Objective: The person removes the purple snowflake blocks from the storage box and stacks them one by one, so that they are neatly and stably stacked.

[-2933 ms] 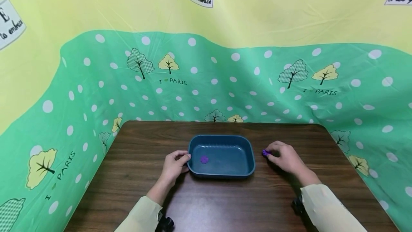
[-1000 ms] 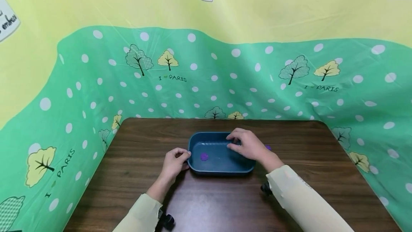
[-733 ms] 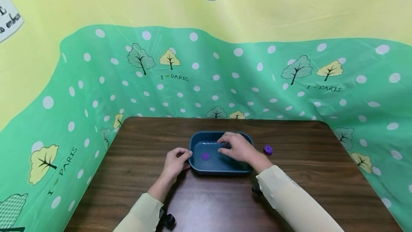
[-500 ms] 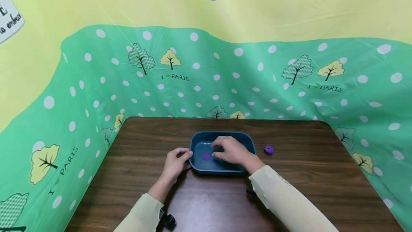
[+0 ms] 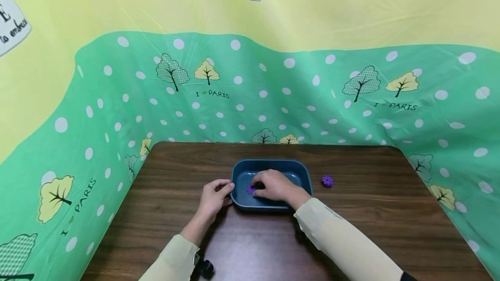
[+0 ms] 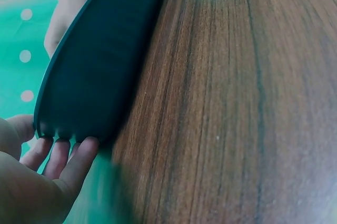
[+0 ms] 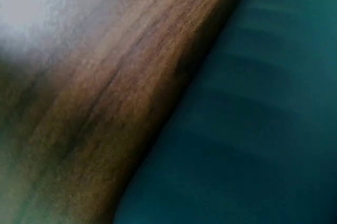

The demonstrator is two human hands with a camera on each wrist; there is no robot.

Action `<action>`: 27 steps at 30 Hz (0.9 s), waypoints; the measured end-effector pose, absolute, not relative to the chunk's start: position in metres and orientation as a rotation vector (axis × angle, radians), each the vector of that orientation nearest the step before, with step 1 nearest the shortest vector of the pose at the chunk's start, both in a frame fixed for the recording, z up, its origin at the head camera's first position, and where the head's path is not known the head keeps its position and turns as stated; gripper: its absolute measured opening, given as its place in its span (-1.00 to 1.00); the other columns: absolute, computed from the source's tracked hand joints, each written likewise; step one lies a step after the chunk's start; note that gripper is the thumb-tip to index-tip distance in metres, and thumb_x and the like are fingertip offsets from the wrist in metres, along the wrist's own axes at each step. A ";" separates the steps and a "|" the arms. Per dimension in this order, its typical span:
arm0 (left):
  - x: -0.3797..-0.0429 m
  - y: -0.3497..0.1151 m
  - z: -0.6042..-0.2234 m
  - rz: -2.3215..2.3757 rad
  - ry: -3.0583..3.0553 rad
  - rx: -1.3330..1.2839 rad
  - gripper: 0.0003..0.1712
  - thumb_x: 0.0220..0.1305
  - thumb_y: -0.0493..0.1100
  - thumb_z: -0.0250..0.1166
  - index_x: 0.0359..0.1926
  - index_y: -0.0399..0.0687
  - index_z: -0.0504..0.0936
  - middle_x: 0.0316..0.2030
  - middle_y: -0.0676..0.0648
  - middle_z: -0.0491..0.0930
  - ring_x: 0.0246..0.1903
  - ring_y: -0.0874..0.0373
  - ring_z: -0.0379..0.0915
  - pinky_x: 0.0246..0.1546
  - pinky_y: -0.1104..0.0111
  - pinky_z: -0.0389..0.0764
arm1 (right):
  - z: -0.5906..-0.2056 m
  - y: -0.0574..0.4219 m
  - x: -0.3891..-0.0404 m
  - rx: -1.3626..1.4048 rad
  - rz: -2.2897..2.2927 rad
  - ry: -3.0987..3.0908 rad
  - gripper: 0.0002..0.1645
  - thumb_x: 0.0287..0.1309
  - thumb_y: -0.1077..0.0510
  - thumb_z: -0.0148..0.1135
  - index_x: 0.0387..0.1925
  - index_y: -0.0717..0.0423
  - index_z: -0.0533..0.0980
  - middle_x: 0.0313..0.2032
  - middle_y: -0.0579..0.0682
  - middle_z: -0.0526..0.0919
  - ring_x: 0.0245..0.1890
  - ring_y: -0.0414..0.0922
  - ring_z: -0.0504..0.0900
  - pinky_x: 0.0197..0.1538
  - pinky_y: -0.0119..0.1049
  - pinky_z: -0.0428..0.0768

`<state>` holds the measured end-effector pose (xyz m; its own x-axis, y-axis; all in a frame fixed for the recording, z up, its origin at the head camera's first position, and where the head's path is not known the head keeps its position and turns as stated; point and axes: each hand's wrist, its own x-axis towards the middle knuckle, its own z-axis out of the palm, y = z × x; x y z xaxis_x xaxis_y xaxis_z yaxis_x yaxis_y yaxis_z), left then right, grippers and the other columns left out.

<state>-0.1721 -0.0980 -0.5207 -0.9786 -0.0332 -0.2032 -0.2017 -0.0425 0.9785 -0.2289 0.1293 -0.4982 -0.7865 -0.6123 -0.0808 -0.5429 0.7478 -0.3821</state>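
A dark blue rectangular tray [image 5: 241,176] sits on the wooden table. My left hand [image 5: 212,196] holds its left end, thumb at the rim and fingers against the outer wall, as the left wrist view of the tray [image 6: 100,66] shows. Inside lies a purple flower-shaped piece [image 5: 249,190]. My right hand [image 5: 275,185] reaches down into the tray, index finger and thumb parted right at that piece and partly covering it. Another purple flower-shaped piece [image 5: 327,181] lies on the table just right of the tray. The right wrist view has only the tray's outer wall [image 7: 237,145] and wood.
The dark wooden table [image 5: 250,246] extends around the tray on all sides. Behind it hangs a green and yellow cloth [image 5: 250,68] printed with dots and trees. Small black devices are strapped at both wrists.
My right hand has let go of the purple piece right of the tray, moved left over the rim and lowered to the piece inside. The left hand stays at the tray's end.
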 end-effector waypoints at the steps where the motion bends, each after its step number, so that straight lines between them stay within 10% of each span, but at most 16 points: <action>1: -0.172 -0.098 -0.521 2.172 2.089 -0.256 -0.60 0.36 -0.19 0.38 0.08 -0.41 0.64 -0.25 -0.07 0.66 -0.23 0.09 0.66 -0.26 0.19 0.80 | -0.499 0.128 -0.229 -0.925 -0.487 2.752 -0.65 0.27 -0.12 0.42 0.03 -0.14 0.72 0.08 -0.13 0.73 0.16 -0.11 0.63 0.28 -0.05 0.59; 27: -0.173 -0.098 -0.524 2.157 2.098 -0.242 -0.59 0.36 -0.17 0.39 0.08 -0.42 0.63 -0.28 -0.06 0.63 -0.25 0.11 0.63 -0.34 0.24 0.79 | -0.497 0.115 -0.224 -1.046 -0.263 2.836 -0.81 0.21 -0.08 0.47 -0.18 -0.15 0.77 -0.11 -0.17 0.70 -0.11 -0.13 0.66 0.05 -0.14 0.68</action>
<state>-0.1733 -0.0980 -0.5240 -0.9797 -0.0232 -0.1991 -0.1984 -0.0301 0.9797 -0.2239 0.1152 -0.4970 -0.7572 -0.6520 -0.0402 -0.6335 0.7479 -0.1984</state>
